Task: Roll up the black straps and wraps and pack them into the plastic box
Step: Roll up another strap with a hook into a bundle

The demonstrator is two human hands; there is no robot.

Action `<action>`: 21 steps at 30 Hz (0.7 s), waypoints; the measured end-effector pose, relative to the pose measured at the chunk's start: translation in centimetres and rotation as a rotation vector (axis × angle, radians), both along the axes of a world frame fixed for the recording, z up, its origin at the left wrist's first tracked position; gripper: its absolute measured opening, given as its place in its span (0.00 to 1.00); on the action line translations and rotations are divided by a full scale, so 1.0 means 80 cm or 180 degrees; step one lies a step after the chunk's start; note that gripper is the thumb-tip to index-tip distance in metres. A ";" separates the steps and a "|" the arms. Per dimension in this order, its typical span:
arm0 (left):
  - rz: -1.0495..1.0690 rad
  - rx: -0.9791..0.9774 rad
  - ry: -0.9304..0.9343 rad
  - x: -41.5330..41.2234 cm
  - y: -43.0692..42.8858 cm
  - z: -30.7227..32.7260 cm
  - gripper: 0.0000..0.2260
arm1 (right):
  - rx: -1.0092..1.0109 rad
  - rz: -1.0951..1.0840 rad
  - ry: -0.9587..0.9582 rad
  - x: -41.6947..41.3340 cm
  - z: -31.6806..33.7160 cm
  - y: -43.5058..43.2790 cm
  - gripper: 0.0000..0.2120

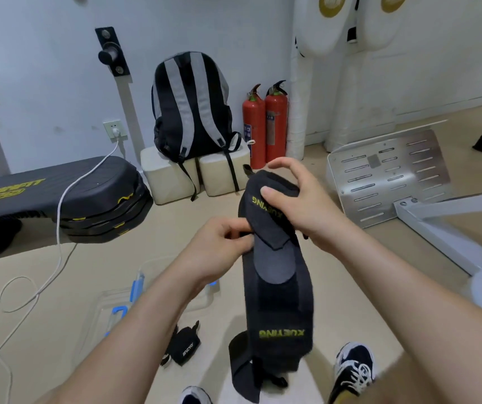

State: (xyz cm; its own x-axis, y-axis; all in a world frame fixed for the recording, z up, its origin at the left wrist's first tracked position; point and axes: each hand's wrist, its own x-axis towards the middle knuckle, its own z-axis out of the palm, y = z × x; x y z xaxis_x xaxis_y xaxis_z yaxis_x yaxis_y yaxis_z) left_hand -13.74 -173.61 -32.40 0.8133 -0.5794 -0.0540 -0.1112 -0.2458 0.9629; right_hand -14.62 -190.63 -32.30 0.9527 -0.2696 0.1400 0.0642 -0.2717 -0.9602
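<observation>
A long black wrap [277, 290] with yellow lettering and grey hook-and-loop patches hangs in front of me, its tail reaching down between my feet. My right hand [298, 196] grips its folded top end, thumb pressed on the lettering. My left hand [219, 246] pinches the wrap's left edge just below. A small black wrist strap [182, 346] lies rolled on the floor. The clear plastic box [108, 304] with blue latches stands on the floor beneath my left forearm, partly hidden.
A black-and-grey backpack [191, 109] rests on beige foam blocks against the wall. Two red fire extinguishers [264, 123] stand beside it. Black step platforms [59, 196] sit left with a white cable [59, 237] trailing over the floor. A white machine footplate [385, 176] is right.
</observation>
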 end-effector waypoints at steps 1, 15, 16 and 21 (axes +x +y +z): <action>0.0002 0.0129 0.0122 0.001 0.000 0.006 0.12 | -0.0384 -0.0158 -0.0184 0.002 -0.003 0.002 0.16; -0.0008 -0.0384 0.0027 0.005 -0.001 -0.008 0.14 | 0.0187 -0.0764 -0.0345 0.031 -0.021 0.012 0.14; -0.0134 -0.0407 0.0085 0.007 0.001 -0.009 0.17 | 0.0414 -0.0727 -0.0290 0.031 -0.020 0.009 0.14; -0.0412 0.0002 -0.0112 0.011 0.010 -0.011 0.35 | 0.0953 -0.0518 -0.0042 0.028 -0.019 0.002 0.13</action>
